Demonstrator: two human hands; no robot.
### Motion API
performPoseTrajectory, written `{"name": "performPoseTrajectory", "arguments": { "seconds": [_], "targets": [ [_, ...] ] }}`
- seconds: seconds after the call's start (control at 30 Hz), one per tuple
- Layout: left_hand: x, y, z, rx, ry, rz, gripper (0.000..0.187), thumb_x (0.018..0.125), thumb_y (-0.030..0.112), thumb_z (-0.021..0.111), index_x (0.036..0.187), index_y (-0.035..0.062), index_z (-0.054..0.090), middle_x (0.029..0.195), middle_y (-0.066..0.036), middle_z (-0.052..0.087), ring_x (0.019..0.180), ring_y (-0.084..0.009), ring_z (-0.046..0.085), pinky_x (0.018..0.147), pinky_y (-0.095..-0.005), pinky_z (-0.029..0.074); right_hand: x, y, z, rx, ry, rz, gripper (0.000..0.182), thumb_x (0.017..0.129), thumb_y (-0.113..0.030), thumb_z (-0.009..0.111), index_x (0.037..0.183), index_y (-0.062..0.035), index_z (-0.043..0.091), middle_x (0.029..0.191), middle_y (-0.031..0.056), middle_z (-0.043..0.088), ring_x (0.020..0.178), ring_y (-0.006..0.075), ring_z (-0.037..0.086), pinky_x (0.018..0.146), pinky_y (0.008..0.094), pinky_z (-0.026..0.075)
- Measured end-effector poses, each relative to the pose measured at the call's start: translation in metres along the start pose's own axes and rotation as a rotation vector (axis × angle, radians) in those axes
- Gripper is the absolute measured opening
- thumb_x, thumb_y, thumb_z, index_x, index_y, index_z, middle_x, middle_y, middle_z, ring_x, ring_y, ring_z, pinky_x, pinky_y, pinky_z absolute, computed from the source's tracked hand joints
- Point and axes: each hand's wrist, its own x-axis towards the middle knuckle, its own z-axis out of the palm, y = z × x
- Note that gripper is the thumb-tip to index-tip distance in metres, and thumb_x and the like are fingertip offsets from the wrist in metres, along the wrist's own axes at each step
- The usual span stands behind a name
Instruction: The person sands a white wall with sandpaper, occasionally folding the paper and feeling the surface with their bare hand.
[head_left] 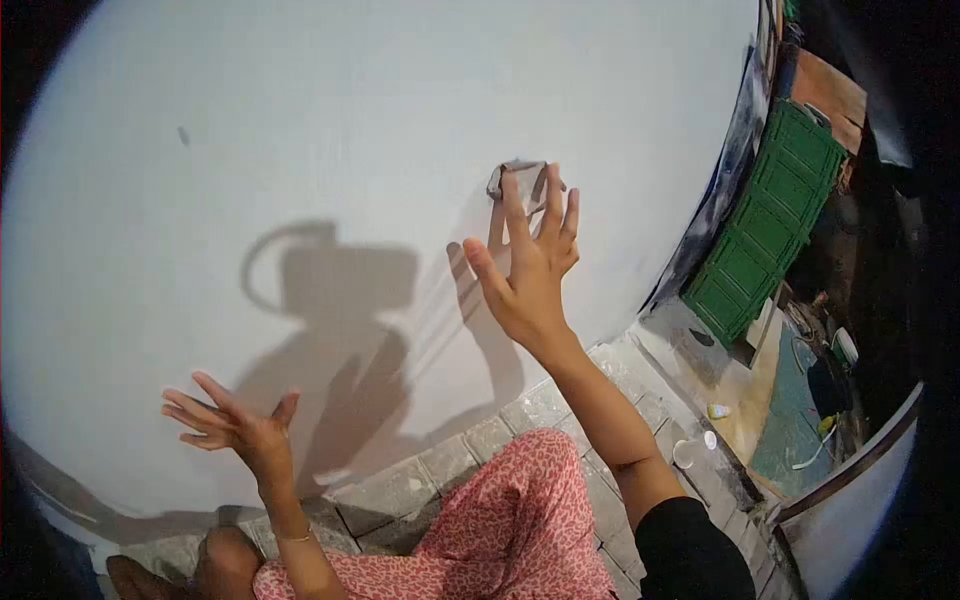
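My right hand (pixel 532 270) is raised before the white wall (pixel 400 120), fingers spread. Its fingertips are at a small crumpled grey cloth or paper piece (pixel 522 178) against the wall; whether they press on it I cannot tell. My left hand (pixel 238 422) is lower at the left, fingers apart and empty, near the wall, with a thin bracelet on the wrist. Shadows of my head and hands fall on the wall between them.
Below are my legs in pink patterned cloth (pixel 510 500) on grey paving blocks (pixel 395 490). To the right are a green ridged panel (pixel 765 220), a white cup (pixel 690 452), a small bottle (pixel 718 411) and assorted clutter.
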Motion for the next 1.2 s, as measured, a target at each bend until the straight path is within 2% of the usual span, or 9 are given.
{"name": "performPoseTrajectory", "arguments": {
  "seconds": [0.1, 0.27, 0.4, 0.53, 0.63, 0.77, 0.93, 1.03, 1.2],
  "targets": [
    [-0.002, 0.002, 0.003, 0.007, -0.010, -0.011, 0.120, 0.059, 0.085, 0.046, 0.148, 0.0149, 0.007, 0.150, -0.023, -0.012, 0.136, -0.0455, -0.014, 0.096, -0.0726, -0.006, 0.016, 0.006, 0.005, 0.027, 0.056, 0.031, 0.073, 0.083, -0.056, 0.054, 0.141, -0.0146, 0.035, 0.149, 0.0253, 0.005, 0.134, 0.0503, -0.004, 0.097, 0.0658, 0.009],
    [-0.001, 0.001, -0.002, 0.051, -0.020, -0.013, 0.120, 0.060, 0.087, 0.043, 0.148, 0.0143, 0.006, 0.149, -0.024, -0.012, 0.136, -0.0456, -0.013, 0.097, -0.0727, -0.004, -0.001, -0.002, 0.002, 0.070, -0.027, 0.026, 0.073, 0.084, -0.058, 0.051, 0.140, -0.0129, 0.036, 0.148, 0.0274, 0.004, 0.133, 0.0516, -0.003, 0.098, 0.0648, 0.010],
    [-0.004, -0.001, 0.002, 0.060, -0.043, -0.015, 0.120, 0.061, 0.087, 0.041, 0.147, 0.0113, 0.006, 0.150, -0.024, -0.010, 0.136, -0.0457, -0.012, 0.097, -0.0726, -0.004, 0.011, 0.002, 0.004, 0.064, 0.040, 0.041, 0.077, 0.083, -0.059, 0.052, 0.142, -0.0135, 0.032, 0.148, 0.0280, 0.005, 0.133, 0.0518, -0.002, 0.097, 0.0645, 0.011],
    [-0.003, 0.000, 0.001, 0.045, -0.008, -0.005, 0.119, 0.062, 0.087, 0.039, 0.147, 0.0095, 0.008, 0.150, -0.024, -0.009, 0.136, -0.0460, -0.012, 0.096, -0.0728, -0.004, -0.006, -0.009, 0.007, 0.107, -0.016, 0.037, 0.076, 0.084, -0.058, 0.051, 0.142, -0.0140, 0.031, 0.148, 0.0272, 0.003, 0.133, 0.0513, -0.002, 0.098, 0.0645, 0.011],
    [-0.004, -0.003, 0.005, 0.098, -0.013, -0.006, 0.119, 0.060, 0.088, 0.041, 0.148, 0.0149, 0.006, 0.151, -0.020, -0.011, 0.137, -0.0440, -0.011, 0.097, -0.0738, 0.001, 0.002, -0.005, 0.009, 0.044, 0.005, 0.086, 0.077, 0.084, -0.059, 0.050, 0.142, -0.0133, 0.030, 0.148, 0.0273, 0.002, 0.133, 0.0525, -0.001, 0.098, 0.0650, 0.011],
    [-0.004, -0.002, -0.001, 0.075, -0.017, -0.011, 0.119, 0.062, 0.089, 0.037, 0.147, 0.0100, 0.010, 0.150, -0.024, -0.009, 0.136, -0.0460, -0.011, 0.096, -0.0730, -0.003, 0.000, -0.013, 0.010, 0.170, 0.004, 0.079, 0.077, 0.085, -0.060, 0.048, 0.142, -0.0118, 0.030, 0.147, 0.0290, 0.000, 0.132, 0.0545, -0.004, 0.097, 0.0664, 0.009],
    [-0.004, -0.001, 0.000, 0.106, -0.015, 0.003, 0.119, 0.062, 0.088, 0.039, 0.147, 0.0110, 0.008, 0.150, -0.022, -0.010, 0.137, -0.0451, -0.010, 0.097, -0.0738, 0.002, 0.010, -0.005, 0.002, 0.046, -0.001, 0.124, 0.078, 0.084, -0.060, 0.048, 0.142, -0.0123, 0.029, 0.148, 0.0267, -0.010, 0.131, 0.0527, -0.017, 0.096, 0.0686, 0.006],
    [-0.004, 0.000, -0.002, 0.127, -0.017, -0.009, 0.120, 0.061, 0.088, 0.040, 0.147, 0.0111, 0.007, 0.150, -0.022, -0.010, 0.137, -0.0449, -0.010, 0.097, -0.0740, 0.002, -0.001, -0.014, -0.002, 0.085, -0.069, 0.114, 0.077, 0.084, -0.060, 0.048, 0.142, -0.0117, 0.031, 0.148, 0.0272, -0.010, 0.131, 0.0530, -0.017, 0.095, 0.0695, 0.004],
    [-0.005, -0.005, 0.003, 0.107, -0.010, 0.019, 0.120, 0.062, 0.088, 0.039, 0.147, 0.0108, 0.008, 0.150, -0.023, -0.009, 0.137, -0.0452, -0.010, 0.096, -0.0739, 0.000, 0.010, -0.004, 0.001, 0.083, 0.012, 0.145, 0.079, 0.083, -0.063, 0.047, 0.142, -0.0134, 0.030, 0.148, 0.0269, -0.010, 0.131, 0.0538, -0.016, 0.093, 0.0715, 0.005]
  ]
}}
